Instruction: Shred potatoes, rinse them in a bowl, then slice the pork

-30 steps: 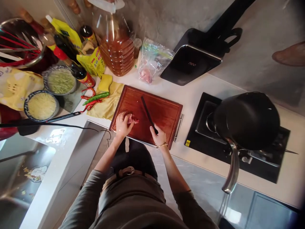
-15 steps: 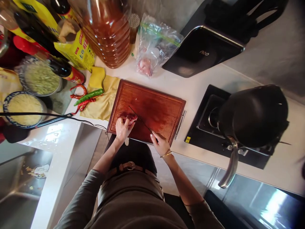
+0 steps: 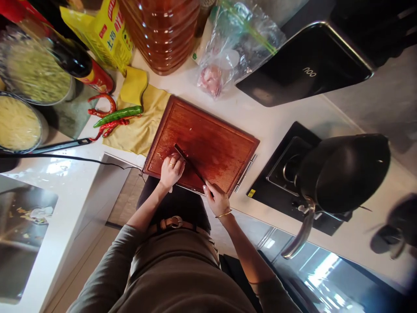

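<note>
A reddish-brown wooden cutting board (image 3: 215,134) lies at the counter's front edge, its surface wet. My right hand (image 3: 217,201) grips a kitchen knife (image 3: 193,167) by its handle, low on the board. The narrow dark blade slants up and left, passing close to the fingers of my left hand (image 3: 172,170). Those fingers are curled down on the board's left part over a piece of raw meat, which the hand now almost wholly covers.
Red chillies (image 3: 112,125) and a green chilli (image 3: 117,116) lie on a yellow cloth (image 3: 137,134), left of the board. Behind stand a large oil bottle (image 3: 163,34), a bag of raw meat (image 3: 211,80) and a black knife block (image 3: 293,74). A wok (image 3: 348,174) sits on the stove at right.
The view has shifted and come closer. The knife's blade shows broader now, its angle slightly changed. My left fingers have closed further over the meat, hiding what showed before.
</note>
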`<state>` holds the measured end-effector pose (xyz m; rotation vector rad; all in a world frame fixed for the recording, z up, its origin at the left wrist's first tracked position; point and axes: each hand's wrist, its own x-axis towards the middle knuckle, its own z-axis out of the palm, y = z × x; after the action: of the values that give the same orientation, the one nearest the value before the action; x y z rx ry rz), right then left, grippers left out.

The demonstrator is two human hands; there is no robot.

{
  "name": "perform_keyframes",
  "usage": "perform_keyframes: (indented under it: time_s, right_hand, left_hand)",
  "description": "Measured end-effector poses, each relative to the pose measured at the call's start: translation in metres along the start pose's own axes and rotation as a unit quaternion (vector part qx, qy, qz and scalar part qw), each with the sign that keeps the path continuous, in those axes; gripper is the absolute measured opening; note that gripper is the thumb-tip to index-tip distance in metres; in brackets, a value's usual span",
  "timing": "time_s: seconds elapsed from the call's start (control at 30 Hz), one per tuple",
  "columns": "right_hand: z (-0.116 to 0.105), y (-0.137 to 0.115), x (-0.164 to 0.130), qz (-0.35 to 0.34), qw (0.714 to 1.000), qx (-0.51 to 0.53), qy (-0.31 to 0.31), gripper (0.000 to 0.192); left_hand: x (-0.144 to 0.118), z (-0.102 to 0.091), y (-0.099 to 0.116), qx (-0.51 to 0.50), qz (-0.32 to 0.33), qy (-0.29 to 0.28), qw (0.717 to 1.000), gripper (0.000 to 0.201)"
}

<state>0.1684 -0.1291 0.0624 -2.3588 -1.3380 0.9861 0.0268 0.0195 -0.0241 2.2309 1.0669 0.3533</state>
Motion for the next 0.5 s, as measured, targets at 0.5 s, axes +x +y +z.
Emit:
perform_keyframes:
  time_s: [0.5]
  right_hand:
    - [0.0040,0.0061,0.0017,0.014,0.999,0.032,0.008,0.041]
  left_hand:
    - [0.0035,0.0041,-0.0003,0.064,0.015,-0.011,0.998,0.028]
